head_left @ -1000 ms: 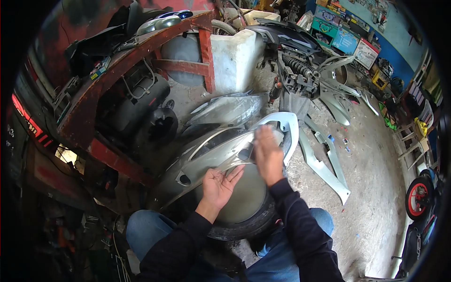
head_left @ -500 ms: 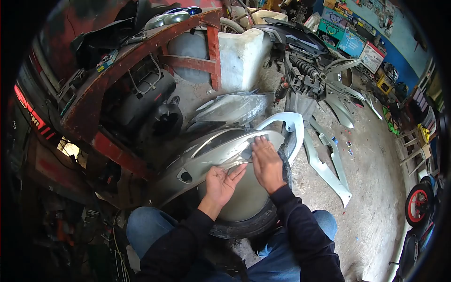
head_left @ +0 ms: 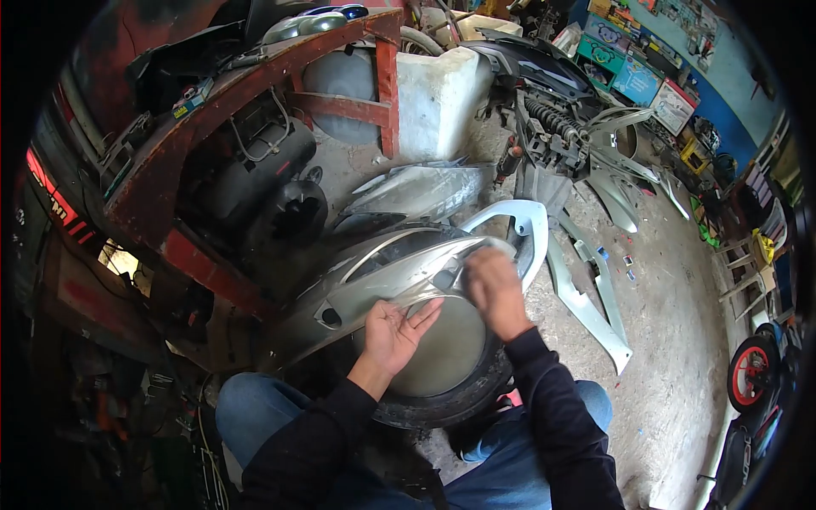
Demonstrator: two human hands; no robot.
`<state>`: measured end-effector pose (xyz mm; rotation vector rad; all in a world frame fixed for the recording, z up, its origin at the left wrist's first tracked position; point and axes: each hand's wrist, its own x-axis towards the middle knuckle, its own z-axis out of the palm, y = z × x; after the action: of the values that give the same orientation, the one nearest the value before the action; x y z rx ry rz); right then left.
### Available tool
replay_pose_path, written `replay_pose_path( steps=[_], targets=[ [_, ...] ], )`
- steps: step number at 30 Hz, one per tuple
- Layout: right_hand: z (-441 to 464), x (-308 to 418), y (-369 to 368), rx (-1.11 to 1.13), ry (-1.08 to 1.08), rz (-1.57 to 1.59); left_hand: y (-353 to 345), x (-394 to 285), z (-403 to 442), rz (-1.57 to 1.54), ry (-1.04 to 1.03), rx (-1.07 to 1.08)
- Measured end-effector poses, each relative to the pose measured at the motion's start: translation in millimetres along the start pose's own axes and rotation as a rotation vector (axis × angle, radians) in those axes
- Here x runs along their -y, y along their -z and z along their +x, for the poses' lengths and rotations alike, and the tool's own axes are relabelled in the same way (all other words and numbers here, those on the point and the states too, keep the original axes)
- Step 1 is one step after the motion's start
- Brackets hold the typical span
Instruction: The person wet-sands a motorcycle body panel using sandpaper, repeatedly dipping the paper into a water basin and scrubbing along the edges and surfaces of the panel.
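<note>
A long silver-grey motorcycle body panel (head_left: 387, 276) lies across a black tyre (head_left: 442, 412) in front of me. Within the tyre's ring is a round, dull tan surface (head_left: 438, 353). My left hand (head_left: 391, 338) is palm up with fingers stretched out at the panel's lower edge. Over the panel's right end is my right hand (head_left: 495, 289), smeared by motion; its fingers look bent, and what they hold cannot be made out. A dark grey patch (head_left: 444, 277) shows on the panel beside it. A pale curved grab rail (head_left: 534, 238) stands just behind.
Another scuffed panel (head_left: 425, 191) lies beyond. Pale trim pieces (head_left: 586, 310) rest on the concrete floor to the right. A red-brown wooden bench (head_left: 204, 106) stands left, with a black tank (head_left: 255, 174) beneath. A stripped motorcycle frame (head_left: 552, 140) is at the back, a red-rimmed wheel (head_left: 752, 372) far right.
My right hand has shifted slightly right and down, from lying flat over a grey sheet on the panel to a bent, blurred pose. My left hand stays at the lower edge.
</note>
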<state>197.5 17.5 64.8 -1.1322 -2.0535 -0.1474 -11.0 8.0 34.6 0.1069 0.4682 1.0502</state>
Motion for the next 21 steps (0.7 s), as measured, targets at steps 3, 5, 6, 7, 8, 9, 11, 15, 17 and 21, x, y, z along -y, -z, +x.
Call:
replay_pose_path(
  steps=[3, 5, 6, 7, 8, 9, 11, 15, 17, 21],
  targets=[
    [-0.1, -8.7, 6.4, -0.099, -0.17, 0.017, 1.6, 3.6, -3.7, 0.008, 0.001, -0.013],
    [1.6, -1.3, -0.6, -0.026, 0.013, 0.0, -0.7, 8.1, -2.2, 0.003, 0.009, 0.007],
    [3.1, -0.4, -1.1, -0.009, 0.032, 0.022, -4.5, 8.4, -3.2, 0.011, 0.006, -0.001],
    [0.0, -11.1, -1.8, -0.092, -0.08, 0.003, -5.2, 8.2, -4.8, 0.019, 0.003, -0.013],
    [-1.8, -23.0, -2.2, -0.172, -0.19, -0.015, -1.1, 6.8, -3.4, 0.019, 0.002, -0.014],
    [-0.7, -21.0, 2.6, -0.166, -0.188, -0.018, 2.3, 5.8, -2.6, -0.002, 0.001, 0.025],
    [-1.0, -2.5, 2.5, -0.036, -0.035, 0.004, 3.1, 8.1, 0.2, -0.027, 0.0, 0.075],
    [3.5, -15.2, 2.6, -0.04, -0.058, 0.003, -10.4, 6.1, -4.9, 0.032, 0.018, -0.018],
    [-0.1, -10.5, 8.1, -0.029, -0.108, 0.031, -8.6, 9.5, -6.9, 0.032, 0.021, -0.003],
    [-4.0, -17.1, 4.3, -0.001, -0.039, 0.012, 3.5, 6.2, -2.8, 0.018, 0.03, 0.002]
  ],
)
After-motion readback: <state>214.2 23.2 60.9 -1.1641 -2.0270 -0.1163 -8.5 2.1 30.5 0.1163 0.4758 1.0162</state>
